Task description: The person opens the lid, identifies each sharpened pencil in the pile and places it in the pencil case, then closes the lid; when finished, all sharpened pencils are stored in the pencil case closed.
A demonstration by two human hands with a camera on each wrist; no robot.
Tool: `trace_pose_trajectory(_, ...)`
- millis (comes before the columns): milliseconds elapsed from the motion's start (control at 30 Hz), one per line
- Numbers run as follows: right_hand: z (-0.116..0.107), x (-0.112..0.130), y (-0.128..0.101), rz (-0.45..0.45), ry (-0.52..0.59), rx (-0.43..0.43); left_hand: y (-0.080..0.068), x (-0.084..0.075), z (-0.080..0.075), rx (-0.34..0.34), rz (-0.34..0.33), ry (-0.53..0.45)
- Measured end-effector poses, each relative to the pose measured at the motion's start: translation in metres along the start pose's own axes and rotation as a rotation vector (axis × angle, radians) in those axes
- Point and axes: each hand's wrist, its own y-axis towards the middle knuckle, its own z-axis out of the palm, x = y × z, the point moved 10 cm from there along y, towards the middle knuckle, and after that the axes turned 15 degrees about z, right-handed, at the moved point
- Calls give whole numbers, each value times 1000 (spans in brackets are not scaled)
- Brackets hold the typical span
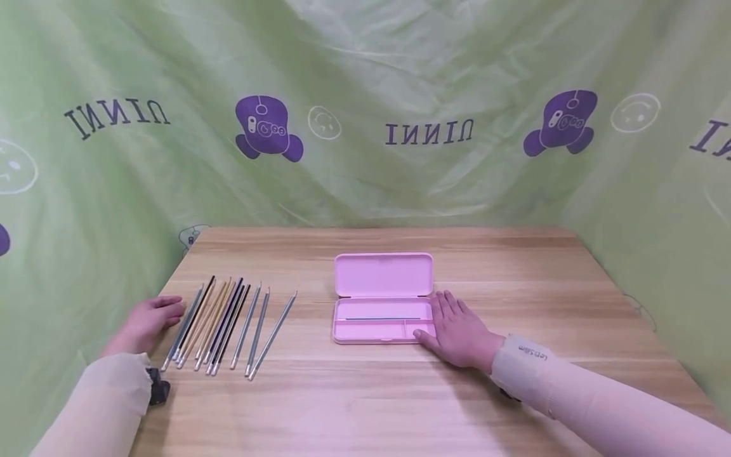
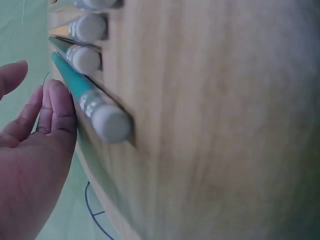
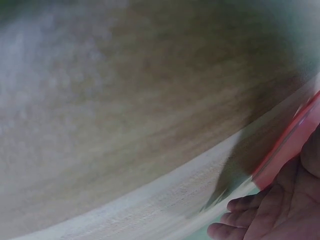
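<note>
From the head camera, the left hand is lying on the counter with relaxed fingers touching the outermost of a row of pencils, gripping none. The right hand is resting flat, fingers straight, against the right end of the open pink pencil case, where one pencil is lying inside. The left wrist camera is showing blurred eraser ends beside loose fingertips. The right wrist view is blurring badly; only the case's edge and part of the palm are showing.

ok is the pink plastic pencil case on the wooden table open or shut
Open. The pink plastic pencil case has its lid folded back flat on the wooden table, exposing the tray, where one thin pencil lies.
</note>
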Motion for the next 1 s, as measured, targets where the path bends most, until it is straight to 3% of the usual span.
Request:
trace_pose_trajectory(200, -2, -2, 3, 3, -17, -14, 7, -11, 3, 55, 57, 323)
trace_pose_trajectory(300, -3, -3, 4, 4, -21, -24, 11, -18, 6, 69, 57, 392)
trace_pose_trajectory(533, -2, -4, 6, 1, -25, -30, 14, -17, 12, 76, 28, 435)
trace_pose_trajectory(800, 1, -1, 3, -2, 1, -16, 9, -7, 11, 41, -31, 368)
trace_pose_trajectory(1000, 2, -1, 3, -2, 11, -25, 6, -11, 12, 15, -17, 390)
